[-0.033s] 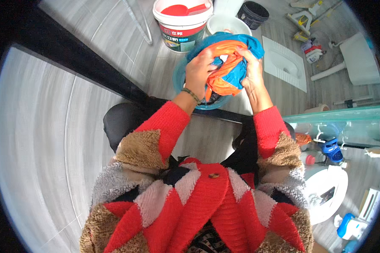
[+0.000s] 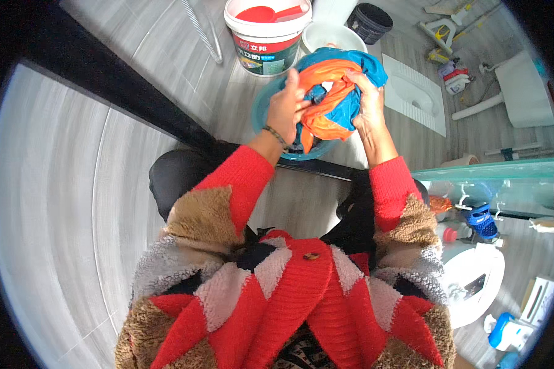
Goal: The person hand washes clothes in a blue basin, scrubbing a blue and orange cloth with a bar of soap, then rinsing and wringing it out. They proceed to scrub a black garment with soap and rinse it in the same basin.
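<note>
A bundled blue and orange garment (image 2: 332, 117) is held up over a translucent blue basin (image 2: 260, 114). My right hand (image 2: 369, 104) grips the bundle at its right side, thumb over the orange folds. At the left side, my left hand (image 2: 283, 114) has its fingers apart, with some fingertips against or close beside the cloth. Dark cloth shows low in the basin, mostly covered by the garment.
Beyond the basin stand a large white bucket (image 2: 268, 52) with a red scoop (image 2: 256, 14), a white basin (image 2: 317, 37) and a black bucket (image 2: 369, 23). To the right are a squat toilet (image 2: 415, 92) and a glass panel (image 2: 492, 169). A dark sill (image 2: 326, 167) crosses before me.
My left hand has loosened from the garment and shifted slightly left, its fingers spreading. My right hand keeps its grip, and the bundle has barely moved.
</note>
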The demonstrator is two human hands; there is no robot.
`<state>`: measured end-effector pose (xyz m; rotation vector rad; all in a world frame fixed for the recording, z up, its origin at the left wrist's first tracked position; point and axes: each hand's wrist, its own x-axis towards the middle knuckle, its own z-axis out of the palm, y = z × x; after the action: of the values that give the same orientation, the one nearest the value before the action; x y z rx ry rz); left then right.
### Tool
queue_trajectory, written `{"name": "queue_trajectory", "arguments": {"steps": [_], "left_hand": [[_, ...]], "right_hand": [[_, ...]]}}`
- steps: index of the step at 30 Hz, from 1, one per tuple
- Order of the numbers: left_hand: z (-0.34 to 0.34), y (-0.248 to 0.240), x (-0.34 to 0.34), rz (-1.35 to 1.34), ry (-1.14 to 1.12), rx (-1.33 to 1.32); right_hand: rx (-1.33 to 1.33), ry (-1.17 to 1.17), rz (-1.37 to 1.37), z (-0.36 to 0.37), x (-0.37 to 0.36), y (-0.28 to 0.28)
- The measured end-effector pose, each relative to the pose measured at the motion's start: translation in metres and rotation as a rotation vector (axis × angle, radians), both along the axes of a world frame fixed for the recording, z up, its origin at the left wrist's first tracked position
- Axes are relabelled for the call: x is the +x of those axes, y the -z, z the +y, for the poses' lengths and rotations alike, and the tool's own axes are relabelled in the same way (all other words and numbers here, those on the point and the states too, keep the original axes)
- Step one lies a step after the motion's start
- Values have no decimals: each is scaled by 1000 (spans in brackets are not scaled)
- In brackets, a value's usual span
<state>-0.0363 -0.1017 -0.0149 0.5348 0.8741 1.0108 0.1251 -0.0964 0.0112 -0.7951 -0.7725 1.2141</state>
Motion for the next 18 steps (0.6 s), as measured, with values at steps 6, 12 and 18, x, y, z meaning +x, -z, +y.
{"name": "queue_trajectory", "arguments": {"steps": [6, 12, 18], "left_hand": [[29, 27, -11, -713, 283, -84], [18, 53, 6, -274, 308, 315], [23, 45, 20, -561, 22, -10]], "right_hand": [[112, -87, -918, -44, -24, 6], [402, -47, -1318, -45, -33, 13], [36, 118, -1111, -21, -22, 1]]}}
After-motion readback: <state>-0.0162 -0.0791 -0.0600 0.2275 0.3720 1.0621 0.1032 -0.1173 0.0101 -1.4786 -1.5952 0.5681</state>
